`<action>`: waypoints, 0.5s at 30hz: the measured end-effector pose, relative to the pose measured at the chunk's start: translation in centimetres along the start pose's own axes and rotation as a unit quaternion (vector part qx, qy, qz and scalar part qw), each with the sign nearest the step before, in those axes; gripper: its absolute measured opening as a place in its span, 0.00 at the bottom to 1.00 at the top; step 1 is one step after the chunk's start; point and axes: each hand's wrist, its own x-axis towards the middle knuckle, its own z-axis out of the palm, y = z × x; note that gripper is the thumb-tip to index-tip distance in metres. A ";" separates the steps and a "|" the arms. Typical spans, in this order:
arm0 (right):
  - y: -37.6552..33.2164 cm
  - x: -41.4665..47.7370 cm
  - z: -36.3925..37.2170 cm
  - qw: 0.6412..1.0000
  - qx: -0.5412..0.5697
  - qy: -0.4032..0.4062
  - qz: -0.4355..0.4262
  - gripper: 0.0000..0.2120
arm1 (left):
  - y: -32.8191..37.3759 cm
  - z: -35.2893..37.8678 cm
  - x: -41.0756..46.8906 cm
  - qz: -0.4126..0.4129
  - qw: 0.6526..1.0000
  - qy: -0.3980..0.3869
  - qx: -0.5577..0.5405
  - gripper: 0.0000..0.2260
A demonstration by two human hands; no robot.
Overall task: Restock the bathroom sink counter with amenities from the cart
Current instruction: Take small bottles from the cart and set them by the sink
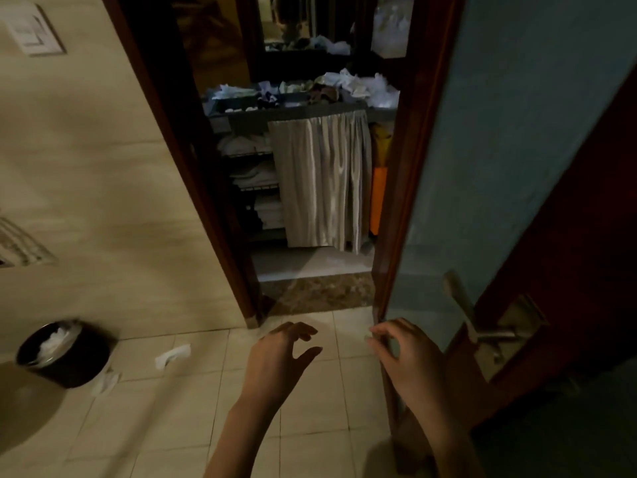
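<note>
Step in hand looks like the fetch leg: the view faces out of the bathroom and nothing has been picked yet. The frosted blue-green glass door in a dark wood frame [499, 167] stands open on the right and the beige tiled wall [103, 201] fills the left. Between them is a narrow doorway, with the dark wood jamb [162, 132] on its left. The curtain-fronted housekeeping cart [320, 181] is parked far, just past the doorway. It nearly fills the gap, so there is little side room. The loose pale amenity packets [344, 88] sit in its top tray, with folded white towels [251, 174] on the shelves below. The sink counter is not in view. Next move, I'd judge: cross the dark stone threshold strip [317, 291], a possible trip edge, and reach the top tray. The pale floor tiles [193, 408] ahead give walking room. The round black waste bin [65, 353] is near left, well off the path. Left hand [279, 360]: fingers spread, holding nothing. Right hand [410, 360]: fingers curled at the door's near edge; can't tell if it grips the edge or only touches it. The metal lever handle [482, 334] juts out just right of it. A white paper scrap [172, 355] lies on the floor beside the bin.
</note>
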 end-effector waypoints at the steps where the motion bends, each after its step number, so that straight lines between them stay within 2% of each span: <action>1: 0.0 1.1 0.4 1.000 -0.005 -0.006 -0.002 0.05 | -0.5 0.0 0.7 -0.011 1.000 -0.001 0.002 0.14; 8: -0.8 10.5 5.3 0.998 -0.002 -0.068 -0.017 0.08 | -6.4 -0.6 7.5 -0.103 0.994 0.035 -0.010 0.13; 12: -1.6 17.2 8.2 0.993 -0.014 -0.117 -0.031 0.07 | -9.4 -0.6 13.9 -0.116 0.992 0.041 -0.015 0.13; 15: -2.5 24.1 9.6 0.992 -0.012 -0.121 -0.035 0.05 | -11.4 -2.2 21.0 -0.107 0.992 0.054 -0.044 0.12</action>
